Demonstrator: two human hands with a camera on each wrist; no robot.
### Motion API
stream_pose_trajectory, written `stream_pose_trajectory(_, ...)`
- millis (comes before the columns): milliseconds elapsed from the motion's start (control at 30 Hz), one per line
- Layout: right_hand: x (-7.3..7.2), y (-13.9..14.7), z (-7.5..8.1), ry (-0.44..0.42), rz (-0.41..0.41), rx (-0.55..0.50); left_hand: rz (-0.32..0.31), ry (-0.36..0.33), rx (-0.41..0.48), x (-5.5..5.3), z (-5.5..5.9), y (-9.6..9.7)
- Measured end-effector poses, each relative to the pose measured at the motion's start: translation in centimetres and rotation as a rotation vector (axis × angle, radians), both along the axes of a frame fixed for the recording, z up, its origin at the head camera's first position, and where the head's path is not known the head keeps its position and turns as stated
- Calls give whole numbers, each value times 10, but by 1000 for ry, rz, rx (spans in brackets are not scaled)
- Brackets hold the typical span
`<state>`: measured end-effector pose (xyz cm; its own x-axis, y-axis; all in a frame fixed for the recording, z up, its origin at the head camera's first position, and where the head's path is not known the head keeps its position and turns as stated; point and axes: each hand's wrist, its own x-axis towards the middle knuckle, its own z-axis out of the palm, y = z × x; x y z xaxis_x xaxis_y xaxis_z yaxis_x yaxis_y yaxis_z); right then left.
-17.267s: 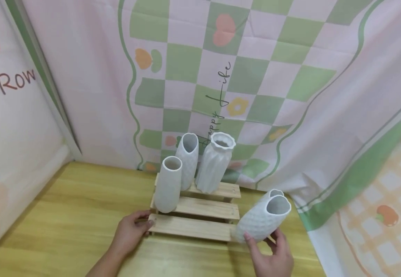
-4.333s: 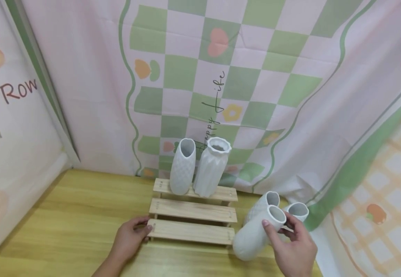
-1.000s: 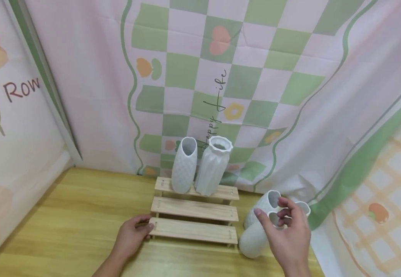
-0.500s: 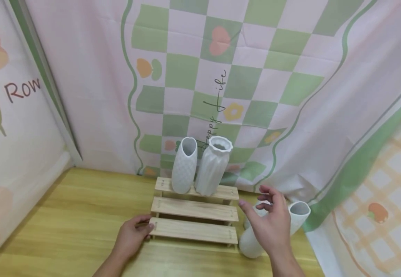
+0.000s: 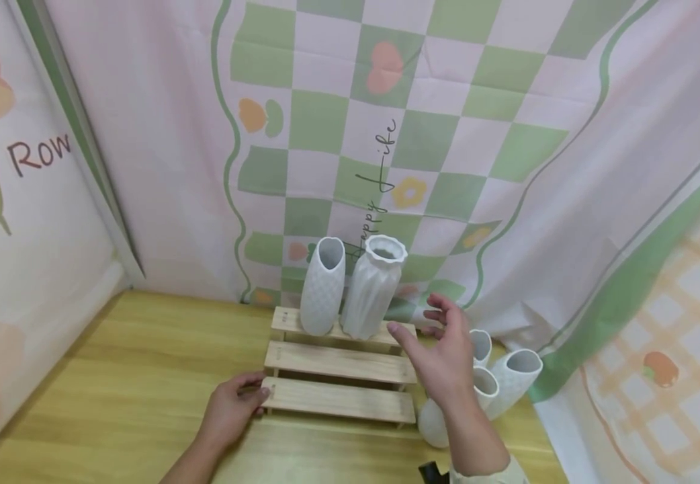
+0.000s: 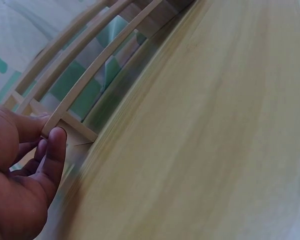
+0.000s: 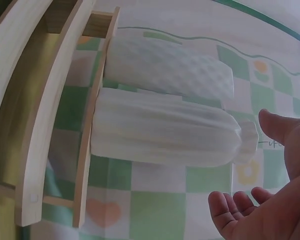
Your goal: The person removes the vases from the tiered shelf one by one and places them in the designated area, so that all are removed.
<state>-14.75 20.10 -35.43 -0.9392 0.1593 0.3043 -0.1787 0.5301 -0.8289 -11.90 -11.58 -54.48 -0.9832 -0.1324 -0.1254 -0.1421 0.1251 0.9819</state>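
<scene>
At the left end of the stepped rack, your left grip pinches the lowest step, apparently to steady it; your right grip, spread and empty, hangs near the fluted vase, upright beside the diamond-patterned vase on the top step.

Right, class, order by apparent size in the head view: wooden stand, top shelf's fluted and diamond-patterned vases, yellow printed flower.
1. Wooden stand
2. Fluted vase and diamond-patterned vase, too alike to rank
3. Yellow printed flower
</scene>
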Motion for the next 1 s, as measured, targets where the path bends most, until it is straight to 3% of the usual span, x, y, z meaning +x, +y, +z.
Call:
stream_pose_trajectory(533, -36, -19, 6, 3, -9, 33, 0, 18, 4, -2, -8, 0)
stream_pose_trajectory(767, -44, -26, 12, -50, 5, 4, -1, 7, 1, -3, -9, -1)
stream_pose_trajectory(1000, -53, -32, 16, -8, 44, 31, 0, 12, 2, -2, -7, -1)
